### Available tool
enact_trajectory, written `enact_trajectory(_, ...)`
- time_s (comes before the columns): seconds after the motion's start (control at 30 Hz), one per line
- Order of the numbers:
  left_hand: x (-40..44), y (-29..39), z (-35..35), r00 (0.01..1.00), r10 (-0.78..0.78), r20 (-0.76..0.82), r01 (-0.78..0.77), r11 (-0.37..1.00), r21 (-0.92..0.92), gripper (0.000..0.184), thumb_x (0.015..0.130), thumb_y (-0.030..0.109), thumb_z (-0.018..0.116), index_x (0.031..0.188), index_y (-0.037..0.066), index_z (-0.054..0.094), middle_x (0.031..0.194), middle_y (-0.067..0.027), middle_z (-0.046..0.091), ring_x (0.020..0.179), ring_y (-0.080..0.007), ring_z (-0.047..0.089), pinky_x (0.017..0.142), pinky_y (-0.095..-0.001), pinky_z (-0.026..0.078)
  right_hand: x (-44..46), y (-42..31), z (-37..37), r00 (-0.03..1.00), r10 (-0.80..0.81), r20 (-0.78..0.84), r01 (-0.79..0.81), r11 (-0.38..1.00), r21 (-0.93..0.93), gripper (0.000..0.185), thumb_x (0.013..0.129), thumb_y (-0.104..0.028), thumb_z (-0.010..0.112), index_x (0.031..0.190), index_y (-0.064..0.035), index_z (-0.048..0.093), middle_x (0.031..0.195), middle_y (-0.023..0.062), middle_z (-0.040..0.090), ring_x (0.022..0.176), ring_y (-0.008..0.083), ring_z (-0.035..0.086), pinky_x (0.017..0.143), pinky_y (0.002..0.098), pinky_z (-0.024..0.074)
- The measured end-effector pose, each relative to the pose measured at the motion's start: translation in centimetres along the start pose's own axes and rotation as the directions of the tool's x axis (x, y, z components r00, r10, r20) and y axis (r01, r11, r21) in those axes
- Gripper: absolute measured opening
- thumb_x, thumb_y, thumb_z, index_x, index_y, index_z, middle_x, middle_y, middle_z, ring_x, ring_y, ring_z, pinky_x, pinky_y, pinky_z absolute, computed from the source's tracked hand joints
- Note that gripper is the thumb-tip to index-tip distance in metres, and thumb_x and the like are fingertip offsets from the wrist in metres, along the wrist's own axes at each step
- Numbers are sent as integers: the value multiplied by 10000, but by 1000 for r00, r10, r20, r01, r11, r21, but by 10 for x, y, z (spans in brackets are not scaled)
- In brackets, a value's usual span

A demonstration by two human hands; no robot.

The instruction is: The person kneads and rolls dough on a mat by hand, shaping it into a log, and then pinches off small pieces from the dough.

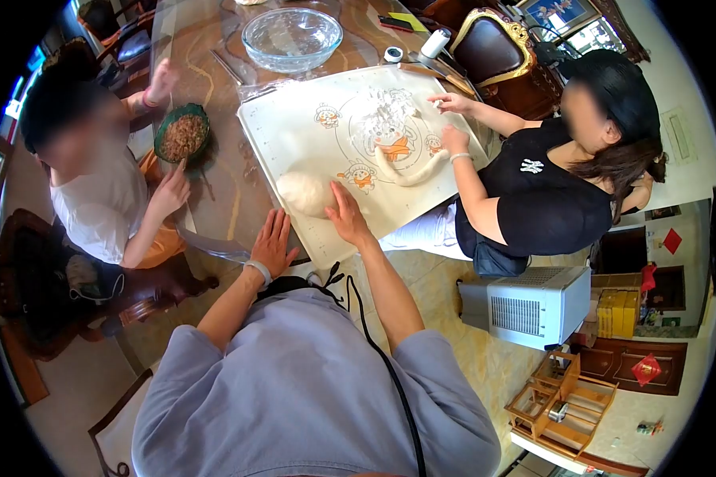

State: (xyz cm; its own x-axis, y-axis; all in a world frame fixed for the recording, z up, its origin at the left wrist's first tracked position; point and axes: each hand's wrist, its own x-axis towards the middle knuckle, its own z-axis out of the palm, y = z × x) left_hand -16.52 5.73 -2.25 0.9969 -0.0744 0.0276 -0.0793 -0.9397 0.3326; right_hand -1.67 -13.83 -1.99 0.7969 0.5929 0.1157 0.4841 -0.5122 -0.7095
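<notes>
A round ball of dough [304, 193] rests on the near left part of a white printed kneading mat [270, 131]. My right hand [344, 213] lies against the ball's right side, fingers stretched out. My left hand [274, 241] is flat with its fingers spread, at the table edge just left of the mat and apart from the dough. Farther right on the mat lies a long curved rope of dough [410, 176]. Behind it a patch of white flour [386, 111] covers part of the printed circle.
Right of the mat, a person in black [549, 175] holds both hands over it. On the left, another person [107, 191] sits by a green bowl of minced filling [183, 135]. A glass bowl [292, 40], a white bottle [435, 43] and a rolling pin [422, 70] stand beyond.
</notes>
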Motion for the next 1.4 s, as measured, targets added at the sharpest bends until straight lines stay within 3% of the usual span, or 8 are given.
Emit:
enact_trajectory(0.7,3,-1,1,997,-31,74,30,999,15,831,886,402,572,1477,-24,171,1557,-185,130,1451,-355,90,1147,-463,209,0,4,3,1000,-9,7,9,1000,-10,660,906,-194,555,1482,-104,245,1488,202,314,1376,372,293,1134,436,261)
enact_trajectory(0.97,4,-3,5,999,-21,43,21,1000,6,832,866,401,602,1460,-34,214,1541,-213,158,1438,-379,113,1132,-452,237,0,7,7,1000,5,-12,-5,999,36,657,902,-194,558,1485,-132,262,1494,186,313,1386,350,280,1132,419,266)
enact_trajectory(1.07,12,-8,11,998,-68,12,69,982,-177,909,833,414,651,1468,-29,173,1540,-222,147,1436,-390,103,1130,-469,232,2,-6,-1,994,112,12,-113,988,106,599,890,-197,571,1446,-116,364,1466,179,367,1373,327,316,1121,403,285)
enact_trajectory(1.17,25,-14,10,991,-131,-18,120,952,-282,1064,757,466,721,1473,-35,115,1543,-233,115,1439,-397,70,1139,-496,187,6,10,-4,994,95,-60,-79,970,229,493,878,-250,620,1330,-76,525,1332,147,545,1215,225,529,967,342,453)
enact_trajectory(1.2,32,-14,9,989,-148,-27,134,947,-292,1125,725,488,747,1474,-39,93,1545,-237,102,1441,-399,56,1143,-506,167,11,9,-12,979,202,-42,-185,950,253,455,873,-242,620,1295,-83,556,1274,132,584,1159,209,562,929,325,469)
enact_trajectory(1.27,45,-8,-5,969,-210,128,237,935,-262,1242,653,524,785,1471,-55,53,1549,-242,72,1447,-392,16,1151,-515,106,30,3,-34,915,403,5,-387,875,292,383,863,-226,620,1224,-96,617,1158,103,663,1046,177,628,853,292,501)
enact_trajectory(1.33,54,-4,-11,946,-252,204,295,930,-221,1336,593,546,816,1468,-69,16,1551,-247,49,1452,-383,-15,1156,-519,55,59,29,-45,851,508,-130,-418,807,418,314,842,-175,596,1140,-95,653,1046,75,704,980,192,654,858,286,489)
enact_trajectory(1.4,51,3,-7,940,-273,207,311,933,-180,1408,545,554,839,1463,-83,-18,1553,-251,31,1455,-372,-38,1158,-517,14,95,63,-63,791,397,-465,-320,917,239,304,823,-123,544,1102,-61,647,1088,98,687,989,229,649,876,319,487)
